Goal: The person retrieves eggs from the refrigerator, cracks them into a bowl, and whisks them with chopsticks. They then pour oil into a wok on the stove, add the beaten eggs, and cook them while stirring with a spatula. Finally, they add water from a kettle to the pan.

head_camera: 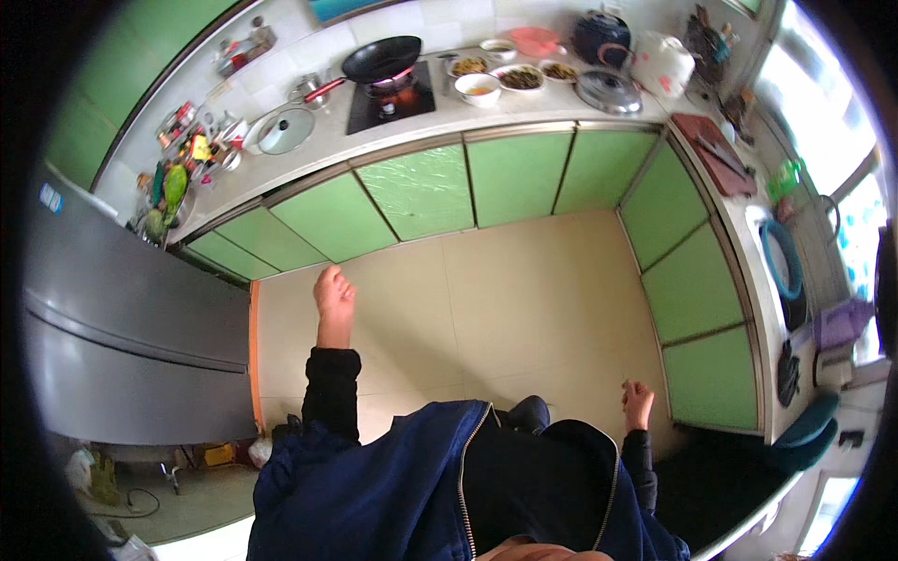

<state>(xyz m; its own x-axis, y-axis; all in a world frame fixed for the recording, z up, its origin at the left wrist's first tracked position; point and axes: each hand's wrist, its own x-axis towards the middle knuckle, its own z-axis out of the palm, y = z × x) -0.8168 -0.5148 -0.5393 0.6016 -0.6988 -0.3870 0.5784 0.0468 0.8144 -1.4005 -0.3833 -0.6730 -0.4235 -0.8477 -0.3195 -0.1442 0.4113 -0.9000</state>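
My left hand (334, 298) is held out in front of me above the tiled floor, its fingers curled in with nothing seen in them. Lower down on the right is my right hand (637, 403), near the green cabinet doors; its fingers are partly bent, and whether it holds anything small is unclear. On the far counter, a black wok (382, 59) with a red handle sits over a glowing burner of the black cooktop (361, 116). To its right stand a white bowl (478, 91) with yellow-orange contents and a plate of dark food (521, 78).
A glass lid (286, 131) lies left of the cooktop, near bottles and jars. A metal lid (609, 92) and a white rice cooker (663, 64) are at the far right. A knife (722, 158) rests on a cutting board (705, 137). The grey refrigerator (140, 301) bounds the left side.
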